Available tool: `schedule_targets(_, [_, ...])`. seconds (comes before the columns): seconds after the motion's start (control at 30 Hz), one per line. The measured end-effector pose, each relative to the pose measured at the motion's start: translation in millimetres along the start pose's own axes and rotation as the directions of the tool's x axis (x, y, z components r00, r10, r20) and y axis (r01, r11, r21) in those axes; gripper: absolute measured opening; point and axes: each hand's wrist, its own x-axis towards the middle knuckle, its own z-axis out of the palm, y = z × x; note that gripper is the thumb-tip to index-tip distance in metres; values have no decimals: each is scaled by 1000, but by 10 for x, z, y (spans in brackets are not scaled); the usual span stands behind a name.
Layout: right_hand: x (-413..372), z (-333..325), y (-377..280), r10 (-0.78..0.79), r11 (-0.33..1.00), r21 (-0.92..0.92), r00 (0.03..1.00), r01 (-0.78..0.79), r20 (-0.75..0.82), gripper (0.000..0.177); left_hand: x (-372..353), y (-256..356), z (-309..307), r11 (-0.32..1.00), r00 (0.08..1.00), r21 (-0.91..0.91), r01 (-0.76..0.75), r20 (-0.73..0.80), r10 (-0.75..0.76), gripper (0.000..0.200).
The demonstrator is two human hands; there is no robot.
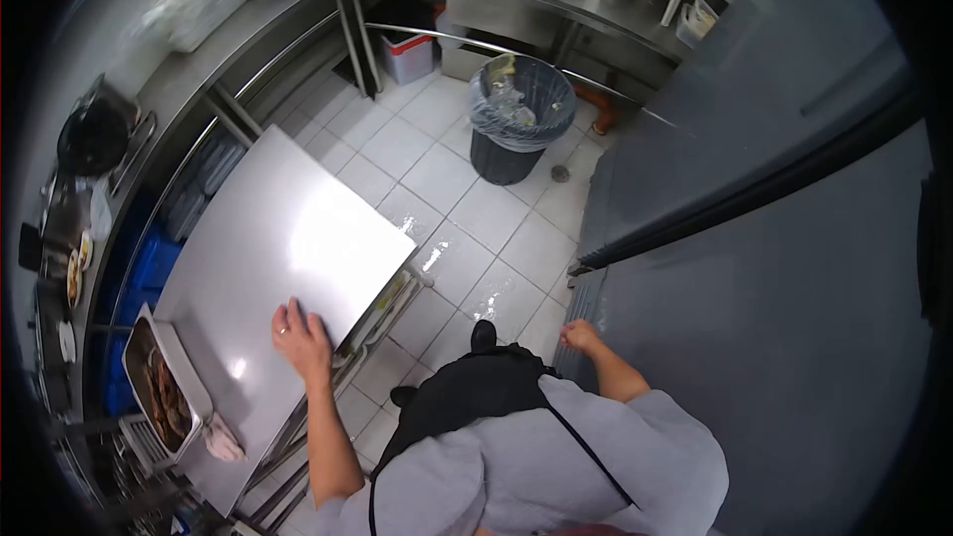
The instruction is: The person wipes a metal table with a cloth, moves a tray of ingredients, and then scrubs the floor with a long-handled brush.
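Above the black cloth apron, the two hands stand well apart. The left hand, ringed, lies palm down near the long edge of the tabletop, fingers extended and a little parted, holding nothing visible. The right hand hangs beside the grey cabinet, fingers curled; whether it grips anything cannot be told. Good practice here, as judged, is light, flat contact: smooth metal offers little friction, so pressure is best spread through palm and fingers, with fingertips kept clear of the edge. The tabletop is a broad, rigid, satin-bright sheet, its glare broken only by soft reflections; the cabinet presents flat, matte panels divided by a dark gap. At the tabletop's left end sits a deep rectangular steel pan of glossy brown food, a limp, pale cloth just beside it. Beyond, square glazed tiles bear a round, tapering bin with a crinkled, translucent liner.
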Motion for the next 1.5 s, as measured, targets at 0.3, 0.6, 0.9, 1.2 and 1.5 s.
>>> schedule_targets(0.3, [588,-373,-714,-203,963,-180,979,202,13,59,-1,60,-22,999,1000,45,-19,-10,20,40])
schedule_targets(0.6, [746,-352,-1390,-233,968,156,929,195,289,48,5,88,-34,998,999,62,3,-45,0,39])
schedule_targets(0.9, [1021,-817,-2849,-317,934,0,828,358,462,41,2,47,-34,982,983,101,160,-102,-150,41])
schedule_targets(1.2, [1779,-847,-4563,-626,294,-512,568,807,535,35,-12,10,92,761,749,104,640,-303,-589,39])
schedule_targets(1.5, [2510,-1813,-4740,-409,434,-746,848,505,336,44,132,5,77,774,782,201,601,-352,-515,35])
